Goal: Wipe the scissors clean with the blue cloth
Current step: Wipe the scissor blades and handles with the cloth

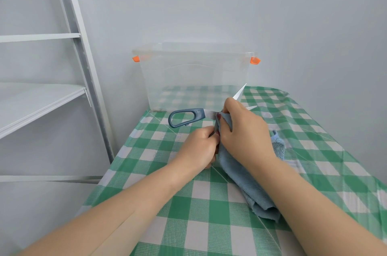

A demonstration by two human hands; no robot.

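The scissors (186, 117) have dark blue handles and pale blades, spread apart above the green checked table. One handle loop points left in plain sight; two blade tips stick out past my right hand toward the box. My left hand (198, 147) grips the other handle, mostly hidden in its fingers. My right hand (243, 130) holds the blue cloth (247, 184) pinched around a blade near the pivot. The rest of the cloth hangs down and trails onto the table under my right forearm.
A clear plastic box (194, 75) with orange latches stands at the back of the table (188, 213) against the wall. A white metal shelf unit (41, 96) stands to the left, beside the table's edge.
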